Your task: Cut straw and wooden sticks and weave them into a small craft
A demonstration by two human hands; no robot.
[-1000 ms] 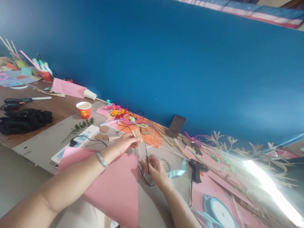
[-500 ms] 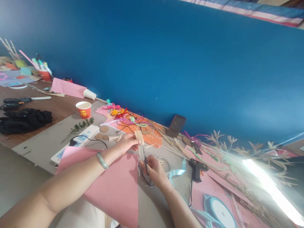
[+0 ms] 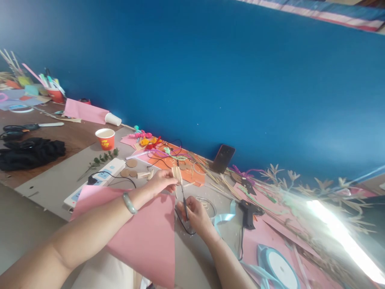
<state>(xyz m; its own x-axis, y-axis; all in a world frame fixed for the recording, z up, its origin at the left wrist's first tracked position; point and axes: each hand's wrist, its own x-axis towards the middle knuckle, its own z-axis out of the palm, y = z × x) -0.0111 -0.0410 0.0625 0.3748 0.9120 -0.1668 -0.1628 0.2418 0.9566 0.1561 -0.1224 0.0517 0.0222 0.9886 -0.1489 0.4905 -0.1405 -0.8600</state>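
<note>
My left hand [image 3: 166,181], with a bangle on the wrist, pinches a small pale bundle of flat, straw-like strips [image 3: 176,173]. Dark-handled scissors [image 3: 184,202] are gripped in my right hand [image 3: 195,214], just below and to the right. Their blades point up and reach the lower right side of the pale strips; whether they are cutting into them I cannot tell. Beneath my left forearm lies a large pink sheet [image 3: 147,241], its right edge close to my right hand.
A white power strip [image 3: 112,172] and a red paper cup [image 3: 105,139] stand to the left. At the back, a phone [image 3: 223,158] leans on the blue wall. On the right are a black glue gun [image 3: 249,213], a blue ribbon spool [image 3: 279,267] and dried stems [image 3: 288,176].
Both hands stay almost where they were, with the strips and scissors still held. The scissors have shifted very slightly; the whole view has moved a little.
</note>
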